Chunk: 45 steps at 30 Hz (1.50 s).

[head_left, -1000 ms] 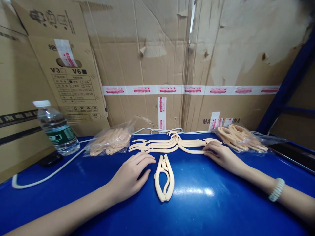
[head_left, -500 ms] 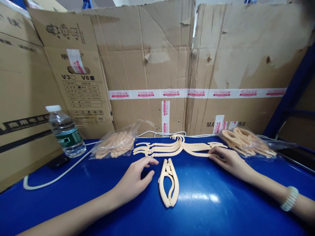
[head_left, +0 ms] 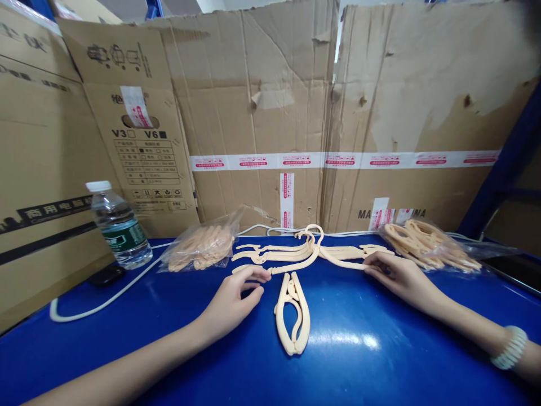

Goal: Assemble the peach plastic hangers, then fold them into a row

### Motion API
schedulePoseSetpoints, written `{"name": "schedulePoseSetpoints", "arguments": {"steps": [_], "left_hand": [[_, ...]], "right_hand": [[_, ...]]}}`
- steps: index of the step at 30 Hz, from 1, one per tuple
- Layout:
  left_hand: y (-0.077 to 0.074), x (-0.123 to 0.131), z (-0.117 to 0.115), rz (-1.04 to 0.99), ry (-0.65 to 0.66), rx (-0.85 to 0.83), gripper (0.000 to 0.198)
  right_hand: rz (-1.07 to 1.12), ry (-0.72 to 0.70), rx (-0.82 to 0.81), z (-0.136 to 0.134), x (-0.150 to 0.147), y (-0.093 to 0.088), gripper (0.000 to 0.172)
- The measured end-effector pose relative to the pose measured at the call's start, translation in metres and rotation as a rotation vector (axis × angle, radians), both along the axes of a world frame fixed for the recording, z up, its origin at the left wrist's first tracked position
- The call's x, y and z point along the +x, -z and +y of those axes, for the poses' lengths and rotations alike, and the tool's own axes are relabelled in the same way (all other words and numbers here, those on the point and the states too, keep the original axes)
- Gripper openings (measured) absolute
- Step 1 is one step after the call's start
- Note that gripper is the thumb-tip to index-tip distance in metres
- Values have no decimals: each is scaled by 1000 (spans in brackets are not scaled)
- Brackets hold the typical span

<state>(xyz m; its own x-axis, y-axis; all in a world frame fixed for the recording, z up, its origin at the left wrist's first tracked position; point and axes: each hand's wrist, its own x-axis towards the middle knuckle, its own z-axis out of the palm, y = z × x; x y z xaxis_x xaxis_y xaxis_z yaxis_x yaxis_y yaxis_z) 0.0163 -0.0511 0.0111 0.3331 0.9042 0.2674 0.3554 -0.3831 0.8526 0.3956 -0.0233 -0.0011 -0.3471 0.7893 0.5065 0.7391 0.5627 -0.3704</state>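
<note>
An unfolded beige folding clothes hanger (head_left: 298, 266) lies at the front of a row of similar hangers (head_left: 338, 252), its hook raised above theirs. My right hand (head_left: 395, 276) pinches the end of its right arm. The fingers of my left hand (head_left: 239, 296) are curled onto its left arm, thumb below, and partly cover it. Between my hands and nearer to me, a folded hanger (head_left: 303, 327) lies flat on the blue table (head_left: 346, 372), touched by neither hand.
Clear bags of folded hangers lie left (head_left: 203, 248) and right (head_left: 431, 245). A water bottle (head_left: 122, 231) stands at the left by a dark object (head_left: 107, 275) and a white cable (head_left: 97, 309). Cardboard (head_left: 253, 124) walls the back. A dark flat object (head_left: 507, 270) lies far right.
My left hand has moved up and closed onto the front hanger's left arm. That hanger has shifted toward me, apart from the row. My right hand keeps its pinch.
</note>
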Motion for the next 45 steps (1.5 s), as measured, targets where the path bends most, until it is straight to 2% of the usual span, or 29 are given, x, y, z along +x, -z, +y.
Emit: {"name": "schedulePoseSetpoints", "arguments": {"steps": [12,16,21,26,29,33,36,39,41,45], "left_hand": [[-2,-2,1,-157,-55,-171,29],[-4,-1,-1,-190,-97,-236,42],[-5,4,-8,-326,-122,-303,76],[-1,11,-17,-290,-40,-203,85],[-2,12,-23,-204,34,-142,82],[-8,12,-29,-36,59,-63,60],[-12,12,-32,20,32,-22,42],[-12,12,-32,-38,22,-36,37],[-11,13,-32,-73,8,-53,36],[-8,14,-31,-97,-15,-101,34]], "right_hand": [[160,25,77,-9,0,-6,29],[212,70,123,-14,-1,-9,30],[204,93,172,-25,-9,-14,28],[126,32,157,-34,-19,-15,20],[92,-17,149,-41,-25,-15,14],[69,-69,147,-49,-33,-16,9],[28,-147,173,-51,-36,-18,14],[-47,-215,212,-51,-37,-19,23],[-119,-193,275,-49,-35,-18,27],[-311,-49,457,-49,-29,-16,31]]}}
